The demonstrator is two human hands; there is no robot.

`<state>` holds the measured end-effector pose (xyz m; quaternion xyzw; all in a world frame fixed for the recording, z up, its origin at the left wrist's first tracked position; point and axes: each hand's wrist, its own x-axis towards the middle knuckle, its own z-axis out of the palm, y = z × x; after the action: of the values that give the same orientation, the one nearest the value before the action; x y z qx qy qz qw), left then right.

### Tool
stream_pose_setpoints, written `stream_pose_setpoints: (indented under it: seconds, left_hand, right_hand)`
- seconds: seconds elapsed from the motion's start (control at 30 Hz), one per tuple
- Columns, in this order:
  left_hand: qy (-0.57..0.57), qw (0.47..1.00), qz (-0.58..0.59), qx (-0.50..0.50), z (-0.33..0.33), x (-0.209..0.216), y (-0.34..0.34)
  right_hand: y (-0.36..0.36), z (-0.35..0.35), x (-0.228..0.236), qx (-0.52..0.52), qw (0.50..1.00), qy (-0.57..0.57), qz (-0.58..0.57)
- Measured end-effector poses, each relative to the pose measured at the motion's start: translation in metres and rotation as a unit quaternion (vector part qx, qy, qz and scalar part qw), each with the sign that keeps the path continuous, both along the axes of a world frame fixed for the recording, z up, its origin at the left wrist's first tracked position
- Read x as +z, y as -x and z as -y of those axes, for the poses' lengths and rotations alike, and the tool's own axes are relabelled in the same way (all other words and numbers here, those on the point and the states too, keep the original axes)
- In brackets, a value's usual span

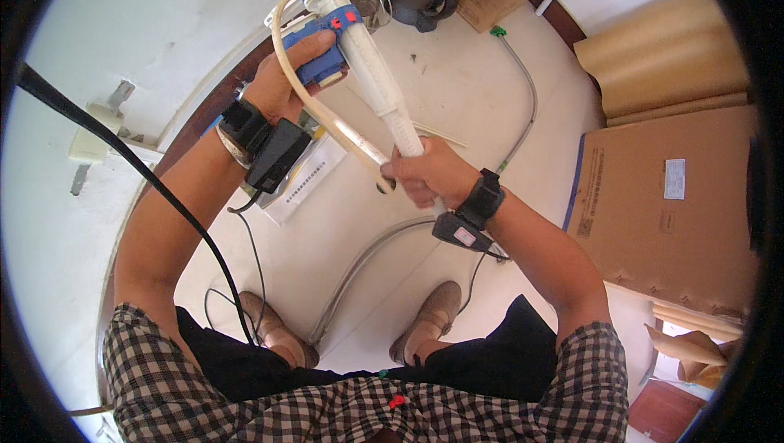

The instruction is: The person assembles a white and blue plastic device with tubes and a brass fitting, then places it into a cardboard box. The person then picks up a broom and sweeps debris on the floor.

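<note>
The left hand (282,75) grips the blue-and-white fitting (320,44) while the right hand (433,172) is wrapped around the lower end of the white tube (377,84) running between them. A pale hose (309,103) curves past the left hand toward the right one, possibly touching it. A cardboard box (629,198) lies rightward of both.

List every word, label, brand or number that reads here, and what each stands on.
None reads clearly enough to quote.
White label on the large cardboard box: too small.
Dark print near that box's left edge: too small.
Line of characters on the pale packet: too small.
Pale sticker on the black device near the right hand: too small.
</note>
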<state>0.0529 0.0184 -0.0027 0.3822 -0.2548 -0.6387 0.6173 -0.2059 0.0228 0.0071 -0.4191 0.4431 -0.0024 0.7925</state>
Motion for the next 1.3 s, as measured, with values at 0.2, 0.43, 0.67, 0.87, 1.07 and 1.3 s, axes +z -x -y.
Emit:
stream_pose_setpoints:
  seconds: [0.2,0.43,0.67,0.87,1.07,1.3]
  left_hand:
    - [-0.013,1.000,-0.001,0.001,-0.008,-0.007,-0.003]
    - [-0.126,0.988,0.052,0.080,-0.018,-0.007,0.019]
    - [-0.068,0.998,0.007,0.007,-0.024,-0.012,0.005]
    - [-0.062,0.998,-0.008,-0.007,-0.022,-0.023,0.001]
    - [0.056,0.993,0.094,0.041,0.005,0.008,0.007]
    - [0.027,0.994,0.098,0.040,0.010,0.008,0.004]
  right_hand:
    - [-0.008,-0.010,-0.004,-0.004,0.998,0.051,-0.041]
    - [0.005,-0.003,-0.052,0.037,0.854,0.494,-0.159]
    - [0.003,-0.017,-0.014,0.004,0.998,-0.056,-0.013]
    - [0.008,-0.011,-0.025,0.038,0.999,0.013,-0.025]
    - [0.004,0.041,-0.016,0.028,0.820,0.552,-0.147]
    - [0.000,0.032,-0.008,0.060,0.879,0.452,-0.136]
